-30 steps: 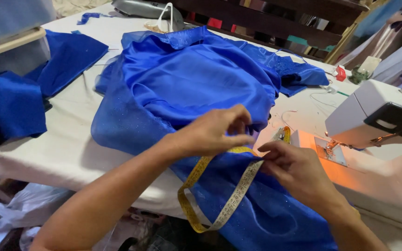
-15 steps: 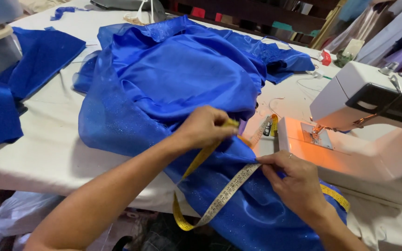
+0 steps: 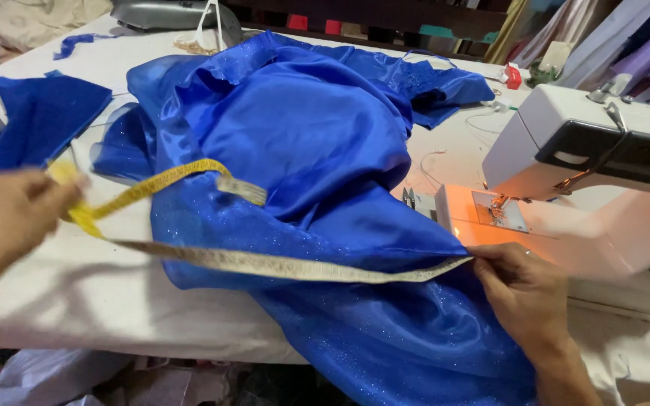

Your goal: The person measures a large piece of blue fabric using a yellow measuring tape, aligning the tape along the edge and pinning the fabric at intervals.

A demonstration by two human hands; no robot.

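Blue cloth: shiny satin with a glittery sheer layer [image 3: 317, 150], heaped over the white table [image 3: 77, 293] and spilling off the near edge toward the floor.
Tape: yellow measuring tape [image 3: 280, 265], pulled taut across the cloth's lower fold from left to right; its pale side faces up along the stretch, and a yellow loose end loops back and lies on the cloth near the middle.
Left hand: blurred, at the left edge [image 3: 9, 218], closed in a fist round the tape's yellow loop, just above the table.
Right hand: low right [image 3: 524, 289], fingers curled, thumb and forefinger pinching the tape's end against the cloth's fold, just in front of the machine's base.
Machine: white sewing machine [image 3: 588, 150] at the right, its lamp casting an orange glow on the needle plate; a thread trails over the table beside it.
Other cloth: darker blue piece [image 3: 39, 120] lying flat at the left, apart from the main heap; a small blue scrap further back.
Small items: a red object [image 3: 512, 77] at the table's far edge near the machine, kind unclear; a grey appliance [image 3: 167, 13] at the far end.
Background: pale purple and lilac fabrics hanging at the upper right; red and teal blocks on a dark shelf behind the table, too small to tell.
Labels: none legible.
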